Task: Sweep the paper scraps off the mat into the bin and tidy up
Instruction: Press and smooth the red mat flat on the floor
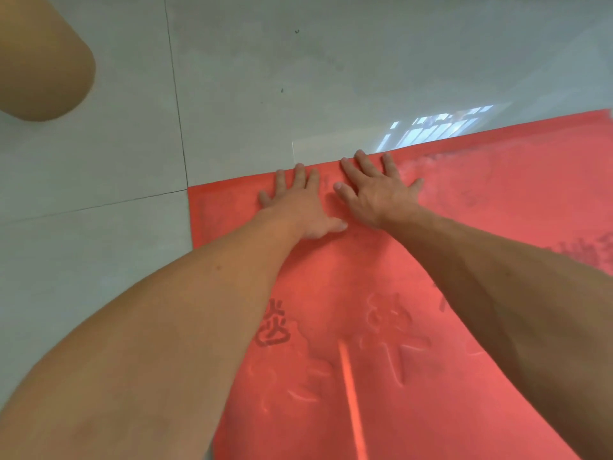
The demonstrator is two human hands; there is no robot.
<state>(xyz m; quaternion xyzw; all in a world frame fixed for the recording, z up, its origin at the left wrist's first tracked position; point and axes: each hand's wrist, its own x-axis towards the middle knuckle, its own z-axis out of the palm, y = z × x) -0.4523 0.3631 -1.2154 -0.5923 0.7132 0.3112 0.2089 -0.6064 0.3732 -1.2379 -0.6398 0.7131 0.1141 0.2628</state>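
Note:
A large red mat (481, 207) with faded dark characters lies on the pale tiled floor. Both my hands lie flat on it near its far edge, fingers straight and spread. My left hand (298, 200) rests close to the mat's far left corner. My right hand (374, 187) lies just right of it, fingertips at the far edge. A thin red paper strip (351, 400) lies on the mat near me, between my forearms. No bin is in view.
Pale grey floor tiles (265, 78) with dark grout lines stretch beyond and left of the mat. A tan rounded object (39, 61) stands at the top left. A small pale strip (293, 153) lies on the floor just past the mat's far edge.

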